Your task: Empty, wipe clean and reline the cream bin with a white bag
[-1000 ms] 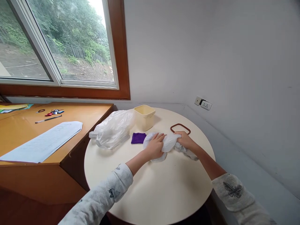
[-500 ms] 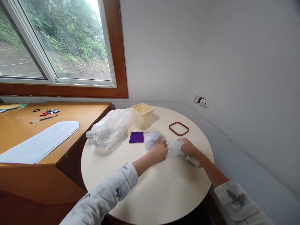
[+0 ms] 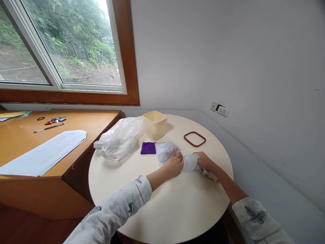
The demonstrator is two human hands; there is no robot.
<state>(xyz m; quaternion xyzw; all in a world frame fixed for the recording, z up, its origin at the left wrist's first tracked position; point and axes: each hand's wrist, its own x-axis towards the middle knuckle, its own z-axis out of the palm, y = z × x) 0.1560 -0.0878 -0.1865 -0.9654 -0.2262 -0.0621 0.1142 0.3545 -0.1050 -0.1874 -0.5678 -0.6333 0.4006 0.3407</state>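
Note:
On the round cream table, my left hand (image 3: 175, 164) grips the near right side of a rounded, translucent white plastic bundle (image 3: 165, 151), one finger laid over its top. My right hand (image 3: 203, 160) is closed on the edge of a thin whitish translucent sheet (image 3: 190, 163). That sheet spans the gap between my hands; whether it joins the bundle I cannot tell. Some crumpled greyish material (image 3: 207, 173) lies below my right hand and wrist. Touching or almost touching the bundle's left side is a flat purple cloth pouch (image 3: 148, 148).
Behind the bundle stands a pale yellow square tub (image 3: 155, 126). A crumpled clear plastic bag (image 3: 120, 139) lies at its left, a brown rounded-square ring (image 3: 195, 139) at its right. The wooden desk (image 3: 101, 118) holds papers (image 3: 48, 152), a pen (image 3: 48, 127) and keys (image 3: 56, 120).
Both hands keep almost the same place and hold. My left hand and the bundle shift very slightly, and the whole view drifts a little.

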